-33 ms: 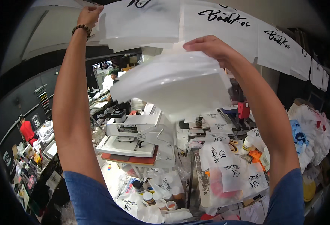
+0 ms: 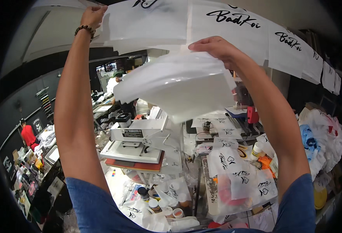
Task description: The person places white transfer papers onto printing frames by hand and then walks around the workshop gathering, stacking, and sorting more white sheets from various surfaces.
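Both my arms are raised. My left hand [image 2: 94,17], with a beaded bracelet at the wrist, pinches the upper left edge of a whitish translucent sheet [image 2: 145,27] with black print at its top. My right hand [image 2: 215,50] is closed on the top edge of another translucent plastic sheet [image 2: 175,87], which hangs curved and glossy below it. I cannot tell whether this is one sheet or several layers. The right fingertips lie near the lower corner of the upper sheet, beside a neighbouring printed sheet [image 2: 229,33] hanging in the same row.
Below stands a white heat press [image 2: 140,134] with an orange-red board [image 2: 136,163] under it. Jars [image 2: 154,205] sit at the lower middle. More printed sheets [image 2: 233,167] cover a table at right, near piled plastic bags [image 2: 326,136]. A person in red [image 2: 28,134] is far left.
The sheet in my right hand has swung slightly, its right edge shifting left. My right hand has moved a little to the left; my left hand stays where it was.
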`<action>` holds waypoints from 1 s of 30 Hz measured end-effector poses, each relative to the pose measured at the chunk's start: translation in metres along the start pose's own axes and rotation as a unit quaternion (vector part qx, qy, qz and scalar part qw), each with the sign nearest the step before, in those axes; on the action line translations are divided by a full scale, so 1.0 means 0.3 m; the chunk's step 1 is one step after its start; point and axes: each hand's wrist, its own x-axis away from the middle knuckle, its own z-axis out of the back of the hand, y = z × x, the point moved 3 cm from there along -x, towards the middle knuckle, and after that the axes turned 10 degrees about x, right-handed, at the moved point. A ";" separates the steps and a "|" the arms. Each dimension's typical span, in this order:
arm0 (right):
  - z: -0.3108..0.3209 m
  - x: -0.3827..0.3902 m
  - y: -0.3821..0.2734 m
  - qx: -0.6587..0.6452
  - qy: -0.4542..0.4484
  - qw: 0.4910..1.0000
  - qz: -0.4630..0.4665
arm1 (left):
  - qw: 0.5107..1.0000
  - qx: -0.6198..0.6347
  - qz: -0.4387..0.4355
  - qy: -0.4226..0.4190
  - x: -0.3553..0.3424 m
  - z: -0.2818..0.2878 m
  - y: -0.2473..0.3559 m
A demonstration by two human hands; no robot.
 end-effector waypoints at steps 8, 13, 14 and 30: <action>-0.059 -0.148 0.005 -0.070 0.039 0.996 -0.028 | 0.991 0.122 0.045 -0.005 -0.063 0.003 -0.061; -0.074 -0.161 -0.025 -0.107 0.036 0.993 -0.037 | 0.988 0.142 0.056 -0.007 -0.054 -0.007 -0.066; -0.081 -0.163 -0.030 -0.151 0.020 0.988 -0.032 | 0.983 0.181 0.026 -0.022 -0.060 -0.016 -0.067; -0.082 -0.065 -0.035 -0.260 0.062 0.963 0.027 | 0.947 0.291 0.133 -0.017 0.021 -0.080 -0.079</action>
